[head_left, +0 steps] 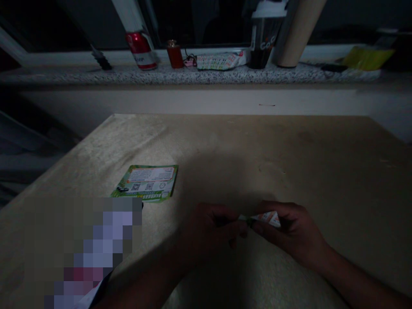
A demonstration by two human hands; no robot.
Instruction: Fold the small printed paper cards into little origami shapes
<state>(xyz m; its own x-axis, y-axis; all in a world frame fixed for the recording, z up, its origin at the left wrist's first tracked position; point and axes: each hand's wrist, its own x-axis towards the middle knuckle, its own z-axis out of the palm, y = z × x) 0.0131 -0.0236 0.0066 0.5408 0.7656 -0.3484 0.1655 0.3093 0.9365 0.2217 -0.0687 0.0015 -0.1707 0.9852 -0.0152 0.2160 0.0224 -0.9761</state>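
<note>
Between my two hands, above the table, is a small folded piece of printed paper [272,218], white with orange and dark marks. My right hand [298,234] pinches it between thumb and fingers, and a pointed flap shows above the thumb. The fingertips of my left hand [214,225] close on the paper's narrow left end, where a bit of green shows. Dim light and the fingers hide much of its shape. Left of my hands, a green printed card or leaflet [151,175] lies flat on the table.
The pale table [206,137] reaches to the wall. On the stone sill [106,76] stand a red and white can [141,51], a small reddish bottle [174,56], a crumpled printed packet [219,61], a lidded cup [262,43] and a tan cylinder [296,34]. The lower left is pixelated.
</note>
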